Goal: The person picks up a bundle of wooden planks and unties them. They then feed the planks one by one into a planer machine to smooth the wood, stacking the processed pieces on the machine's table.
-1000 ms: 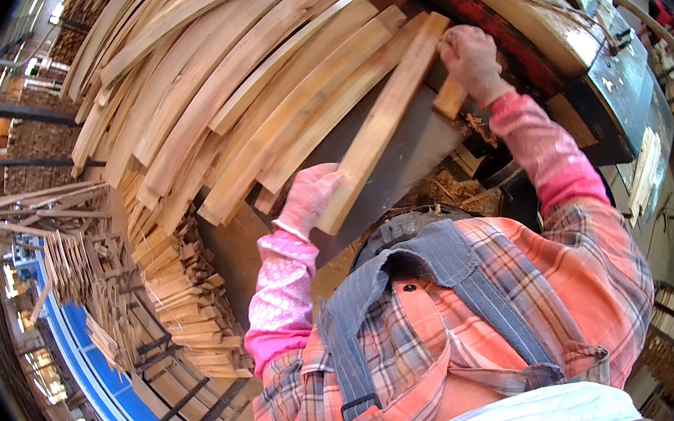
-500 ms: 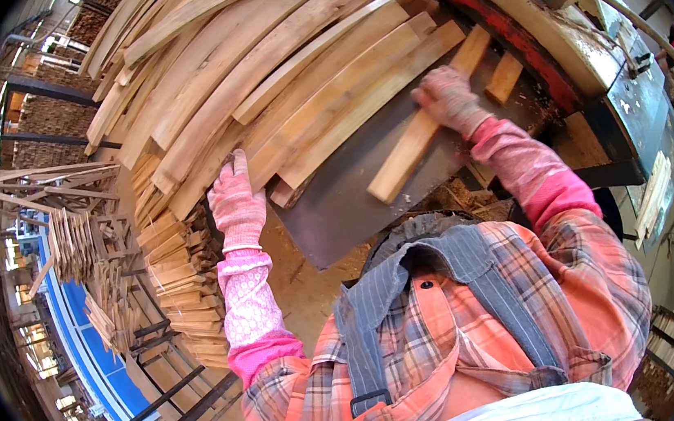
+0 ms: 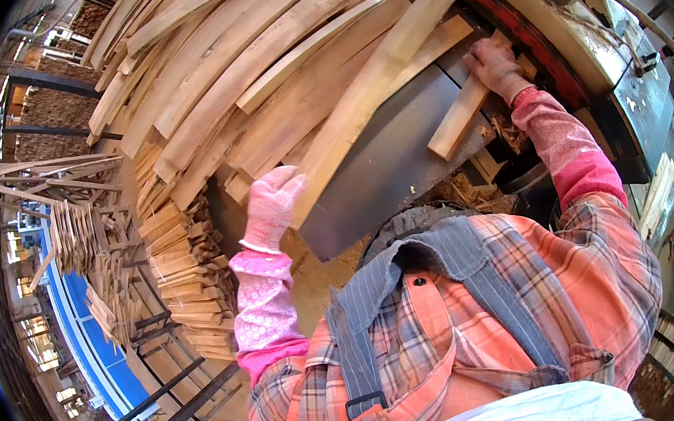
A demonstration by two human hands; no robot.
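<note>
My left hand (image 3: pixel 275 205), in a pink work glove, is closed round the near end of a long wooden board (image 3: pixel 378 95). That board slants away to the right, its far part over the other boards. My right hand (image 3: pixel 496 66), also gloved, grips the far end of a shorter wooden strip (image 3: pixel 459 118) above the dark metal table (image 3: pixel 375 182). Beneath its fingers the strip's far end is hidden. Beyond my left hand, a pile of long boards (image 3: pixel 256 63) covers the back of the table.
A red machine edge (image 3: pixel 528 38) runs along the far right, with a pale wooden beam (image 3: pixel 556 31) behind it. Wood scraps (image 3: pixel 471 196) lie by the table's near edge. At left stand bundled wooden slats (image 3: pixel 189 292) and a blue conveyor-like surface (image 3: pixel 95 334).
My left hand has taken hold of a long board, pulled it nearer and swung it askew over the pile. My right hand has moved the short strip right, toward the red edge.
</note>
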